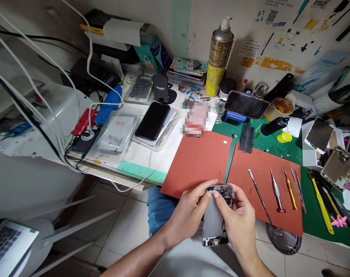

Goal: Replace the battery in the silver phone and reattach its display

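Both left hand and right hand are gripping an opened smartphone | gentle thumbs are likely working best

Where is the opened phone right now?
In the head view, the opened phone is low and slightly right of centre, held between the left hand and right hand, by the near edge of the reddish mats.

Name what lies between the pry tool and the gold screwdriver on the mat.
In the head view, a silver screwdriver lies between the pry tool and the gold screwdriver, touching neither.
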The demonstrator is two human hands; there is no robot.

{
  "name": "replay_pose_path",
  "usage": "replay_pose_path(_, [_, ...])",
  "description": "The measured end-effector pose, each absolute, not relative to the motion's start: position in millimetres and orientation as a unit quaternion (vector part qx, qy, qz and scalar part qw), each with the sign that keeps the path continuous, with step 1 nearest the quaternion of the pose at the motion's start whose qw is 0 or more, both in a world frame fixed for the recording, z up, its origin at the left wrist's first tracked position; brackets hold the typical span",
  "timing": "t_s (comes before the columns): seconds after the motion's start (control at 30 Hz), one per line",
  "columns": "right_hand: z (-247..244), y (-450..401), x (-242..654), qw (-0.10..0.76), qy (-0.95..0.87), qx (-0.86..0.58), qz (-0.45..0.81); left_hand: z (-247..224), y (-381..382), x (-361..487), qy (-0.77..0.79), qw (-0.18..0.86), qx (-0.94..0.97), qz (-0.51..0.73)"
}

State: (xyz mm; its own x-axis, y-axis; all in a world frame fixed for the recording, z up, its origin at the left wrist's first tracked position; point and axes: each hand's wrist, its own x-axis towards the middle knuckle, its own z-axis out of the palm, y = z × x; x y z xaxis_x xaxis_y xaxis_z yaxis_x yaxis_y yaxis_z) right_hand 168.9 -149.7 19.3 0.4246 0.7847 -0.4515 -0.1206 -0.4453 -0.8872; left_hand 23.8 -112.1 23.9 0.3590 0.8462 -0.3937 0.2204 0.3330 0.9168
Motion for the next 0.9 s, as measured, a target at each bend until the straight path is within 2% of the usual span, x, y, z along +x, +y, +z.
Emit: replay_pose_path(0.9, [6.1, -150.5, 163.9, 0.493, -0.236, -0.643, 0.536, 14.3, -114.5, 17.7, 0.499, 0.682, 0.462, 0.269])
